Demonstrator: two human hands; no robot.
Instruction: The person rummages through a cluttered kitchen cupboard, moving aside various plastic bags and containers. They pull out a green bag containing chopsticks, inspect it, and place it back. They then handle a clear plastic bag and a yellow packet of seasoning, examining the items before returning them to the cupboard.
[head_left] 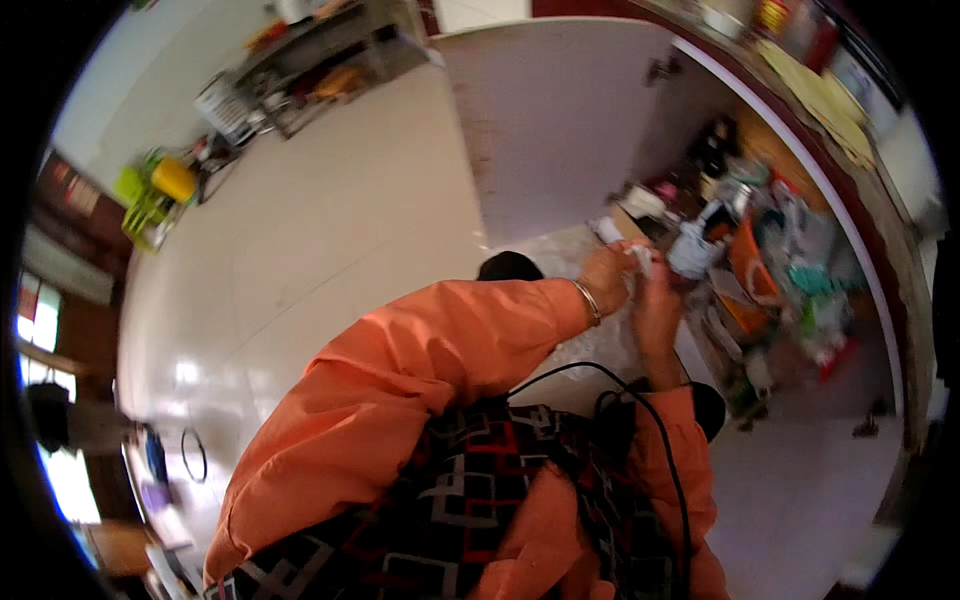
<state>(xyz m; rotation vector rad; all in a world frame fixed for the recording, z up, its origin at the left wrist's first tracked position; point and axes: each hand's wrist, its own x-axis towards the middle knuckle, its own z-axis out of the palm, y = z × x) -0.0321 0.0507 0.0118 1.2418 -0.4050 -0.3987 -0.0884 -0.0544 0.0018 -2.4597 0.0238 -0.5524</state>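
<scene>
Both hands meet in front of the open cupboard (560, 120). The left hand (607, 272) and right hand (655, 290) pinch a small white object (640, 258) between them, close together, seemingly to work it, just beside a pale bottle (690, 250) on the crowded shelf (760, 330).

Head-worn fisheye — steeply downward, close over the hands (630, 285)

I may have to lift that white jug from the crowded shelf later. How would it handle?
The white jug looks like plastic, so probably light and fairly stiff. It stands among packed clutter, so pulling it out may knock neighbours over. Both hands meet beside it; the picture is too blurred to judge fullness.
</scene>
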